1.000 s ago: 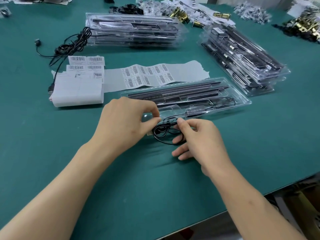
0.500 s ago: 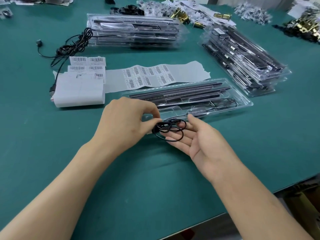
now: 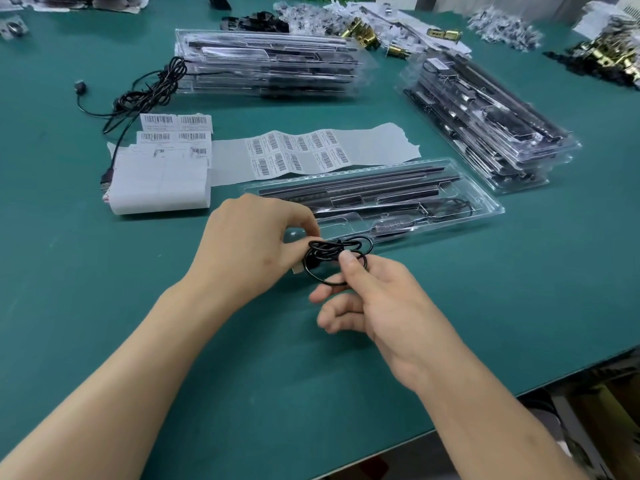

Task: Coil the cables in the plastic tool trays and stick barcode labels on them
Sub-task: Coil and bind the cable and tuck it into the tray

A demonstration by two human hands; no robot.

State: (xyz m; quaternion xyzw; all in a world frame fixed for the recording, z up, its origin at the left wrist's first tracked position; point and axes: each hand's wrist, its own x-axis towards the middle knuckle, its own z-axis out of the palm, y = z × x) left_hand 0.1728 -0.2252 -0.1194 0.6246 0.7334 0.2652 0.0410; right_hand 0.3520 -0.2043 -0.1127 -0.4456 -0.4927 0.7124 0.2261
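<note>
A thin black cable [image 3: 329, 252] is wound into small loops just in front of a clear plastic tool tray [image 3: 485, 216] that holds long dark tools. My left hand [image 3: 252, 240] pinches the coil at its left side. My right hand [image 3: 384, 299] holds the coil from the right, thumb pressed on top of the loops, lower fingers spread under it. The cable runs on into the tray's front compartment. A strip of barcode labels [image 3: 298, 154] lies behind the tray, and a folded label sheet [image 3: 162, 178] lies to its left.
A stack of filled trays [image 3: 270, 64] sits at the back, another stack [image 3: 485, 123] at the right. A loose tangled black cable [image 3: 149, 95] lies back left. Brass hardware [image 3: 360, 31] and small parts line the far edge. The table's front edge [image 3: 485, 410] runs at lower right.
My right hand turned from palm-up under the coil to gripping it with the thumb on top. The loops have been gathered tighter. My left hand kept its pinch.
</note>
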